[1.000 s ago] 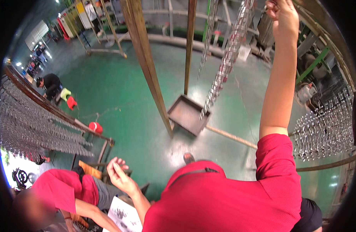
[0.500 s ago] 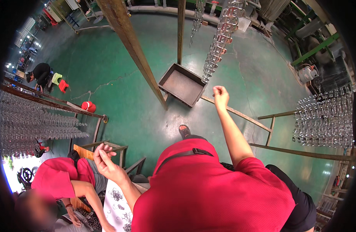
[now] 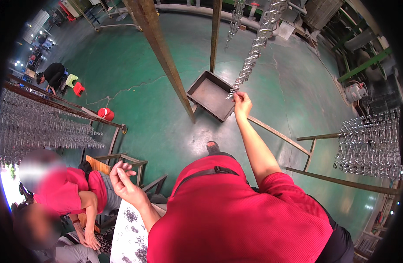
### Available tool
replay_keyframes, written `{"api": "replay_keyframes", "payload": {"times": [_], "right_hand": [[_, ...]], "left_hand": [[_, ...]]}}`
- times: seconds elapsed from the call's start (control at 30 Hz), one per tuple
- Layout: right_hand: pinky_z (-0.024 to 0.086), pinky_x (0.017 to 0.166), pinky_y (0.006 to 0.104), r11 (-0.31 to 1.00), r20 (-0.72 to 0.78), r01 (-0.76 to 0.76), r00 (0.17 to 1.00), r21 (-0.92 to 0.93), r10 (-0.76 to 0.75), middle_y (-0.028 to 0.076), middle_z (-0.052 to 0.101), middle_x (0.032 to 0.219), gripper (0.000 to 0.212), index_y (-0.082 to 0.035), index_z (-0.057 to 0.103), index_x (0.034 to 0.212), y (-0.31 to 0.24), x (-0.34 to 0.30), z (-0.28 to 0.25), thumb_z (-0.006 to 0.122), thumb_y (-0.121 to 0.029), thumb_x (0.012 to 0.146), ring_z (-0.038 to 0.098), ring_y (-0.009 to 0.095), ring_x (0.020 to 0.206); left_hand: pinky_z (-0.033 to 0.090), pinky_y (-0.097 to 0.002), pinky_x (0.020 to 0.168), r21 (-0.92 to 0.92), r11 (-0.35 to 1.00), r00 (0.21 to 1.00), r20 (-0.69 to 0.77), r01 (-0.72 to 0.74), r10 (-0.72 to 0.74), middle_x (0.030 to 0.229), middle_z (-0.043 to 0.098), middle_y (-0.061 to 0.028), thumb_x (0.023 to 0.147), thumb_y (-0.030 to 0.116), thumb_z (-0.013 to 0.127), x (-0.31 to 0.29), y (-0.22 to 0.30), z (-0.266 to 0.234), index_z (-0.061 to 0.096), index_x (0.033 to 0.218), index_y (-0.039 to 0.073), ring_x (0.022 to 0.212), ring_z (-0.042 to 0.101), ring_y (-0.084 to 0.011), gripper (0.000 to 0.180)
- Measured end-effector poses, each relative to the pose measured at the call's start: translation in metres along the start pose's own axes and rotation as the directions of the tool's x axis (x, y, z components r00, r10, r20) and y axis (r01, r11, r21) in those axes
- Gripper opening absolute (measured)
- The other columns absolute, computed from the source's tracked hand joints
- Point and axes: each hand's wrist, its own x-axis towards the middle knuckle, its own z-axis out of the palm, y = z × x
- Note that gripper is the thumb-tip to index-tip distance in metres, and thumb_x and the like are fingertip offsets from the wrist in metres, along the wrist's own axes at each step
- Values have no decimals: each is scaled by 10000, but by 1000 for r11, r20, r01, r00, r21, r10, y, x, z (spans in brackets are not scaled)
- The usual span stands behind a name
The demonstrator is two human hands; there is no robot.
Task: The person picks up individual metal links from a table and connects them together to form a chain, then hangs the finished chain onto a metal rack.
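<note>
Evidently, the right hand [image 3: 242,105] has its fingers pinched on the lower end of a hanging metal strand [image 3: 255,49], seen against the dark tray's [image 3: 205,90] edge; the left hand [image 3: 127,182], fingers loosely parted, hovers near a white surface [image 3: 120,240].

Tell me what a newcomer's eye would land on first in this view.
Probably the bright red shirt, filling the lower middle. Next comes the shiny strand of metal pieces hanging right of centre, with the right hand at its lower end and a dark tray just left of that hand. More shiny metal hangs in rows at the left edge and right edge.
</note>
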Motion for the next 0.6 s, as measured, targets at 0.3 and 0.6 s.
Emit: {"api": "replay_keyframes", "payload": {"times": [0.3,0.6], "right_hand": [[443,496,217,1000,-15,25,1000,5,-25,37,666,739,110,-17,650,888,-13,-13,-23,668,-106,827,620,80,620],[493,665,272,976,69,216,975,-38,-213,44,632,782,67,0,624,871,-5,-60,-63,633,-56,837,578,113,705]], "left_hand": [[452,-232,636,-16,1000,1000,15,8,-8,919,601,-75,972,131,444,1,-7,-9,572,1028,-4,798,574,-127,194],[472,-211,607,-126,990,995,83,63,-53,913,618,-65,949,69,473,1,-12,-38,586,1002,4,790,598,-109,141]]}}
